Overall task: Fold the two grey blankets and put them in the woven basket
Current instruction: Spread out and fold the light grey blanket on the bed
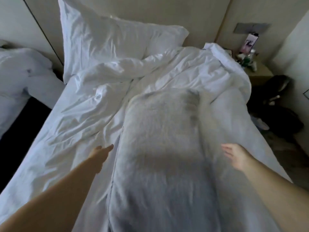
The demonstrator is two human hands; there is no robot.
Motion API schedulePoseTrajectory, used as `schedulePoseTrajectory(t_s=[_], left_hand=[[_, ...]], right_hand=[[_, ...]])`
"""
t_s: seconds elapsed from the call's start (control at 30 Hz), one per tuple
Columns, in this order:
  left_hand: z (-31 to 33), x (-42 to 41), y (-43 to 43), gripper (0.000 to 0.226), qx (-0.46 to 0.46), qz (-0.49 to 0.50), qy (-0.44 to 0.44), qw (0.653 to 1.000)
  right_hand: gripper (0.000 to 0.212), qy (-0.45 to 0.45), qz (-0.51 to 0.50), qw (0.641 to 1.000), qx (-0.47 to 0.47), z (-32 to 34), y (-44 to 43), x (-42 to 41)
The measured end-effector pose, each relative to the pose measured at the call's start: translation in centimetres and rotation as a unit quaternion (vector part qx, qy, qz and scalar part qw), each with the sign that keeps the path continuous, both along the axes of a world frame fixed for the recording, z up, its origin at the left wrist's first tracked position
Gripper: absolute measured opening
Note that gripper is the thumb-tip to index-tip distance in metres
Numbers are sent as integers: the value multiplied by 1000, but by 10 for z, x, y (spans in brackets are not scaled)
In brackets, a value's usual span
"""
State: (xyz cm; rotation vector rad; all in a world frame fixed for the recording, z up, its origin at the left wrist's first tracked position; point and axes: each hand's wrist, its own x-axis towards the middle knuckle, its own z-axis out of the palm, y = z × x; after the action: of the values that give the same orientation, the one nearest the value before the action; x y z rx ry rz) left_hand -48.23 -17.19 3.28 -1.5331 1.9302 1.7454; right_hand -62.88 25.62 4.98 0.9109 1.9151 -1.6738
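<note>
Your left forearm (50, 195) came in from the bottom left corner, closest to the lens, and reached across the white sheet (58, 139) of the bed. At its end the left grip (100, 154) was held flat, its fingers straight and pressed together, holding nothing. It sat just beside the left edge of the grey blanket (160, 148); whether the fingertips touched that edge or the sheet, you could not tell from the blur.

That grey blanket lay on the bed as one long fluffy strip, running from the near edge of the mattress up the middle toward the rumpled bedding. Its left side showed a straight hemmed edge.

On the other side, the right grip (234, 156) was over the blanket's right edge, with its fingers spread loosely and relaxed, pinching nothing. It was blurred, so contact with the cloth could not be judged.

Farther back, from the left, a second bed (20, 77) with white covers stood apart across a dark gap. Next came a large white pillow (103, 44) propped upright against the headboard wall, then a crumpled white duvet (175, 69) bunched across the head of the bed. Beyond it a nightstand (260, 76) carried small cluttered items (247, 59) too blurred to name, and a dark bag (277, 104) lay on the floor beside it.
</note>
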Motion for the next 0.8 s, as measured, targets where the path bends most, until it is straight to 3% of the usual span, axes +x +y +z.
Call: schedulePoseTrajectory(t_s=[0.13, 0.3, 0.43, 0.57, 0.7, 0.8], left_hand=[[-58, 90, 30, 70, 44, -19, -113, 992], [-76, 190, 71, 69, 88, -87, -220, 968], [-86, 255, 97, 73, 68, -141, -253, 955], [-107, 309, 117, 59, 56, -146, -237, 959], [-114, 351, 144, 36, 37, -163, -224, 960], [-115, 376, 158, 31, -41, -195, -249, 948]], right_hand=[[35, -115, 5, 992, 49, -73, 34, 92], [34, -196, 26, 979, 51, -108, 59, 201], [33, -237, 34, 970, 35, -120, 66, 272], [27, -249, 16, 968, 1, -134, 70, 335], [41, -250, 4, 968, 9, -147, 83, 393], [37, -213, 22, 976, 49, -144, 96, 419]])
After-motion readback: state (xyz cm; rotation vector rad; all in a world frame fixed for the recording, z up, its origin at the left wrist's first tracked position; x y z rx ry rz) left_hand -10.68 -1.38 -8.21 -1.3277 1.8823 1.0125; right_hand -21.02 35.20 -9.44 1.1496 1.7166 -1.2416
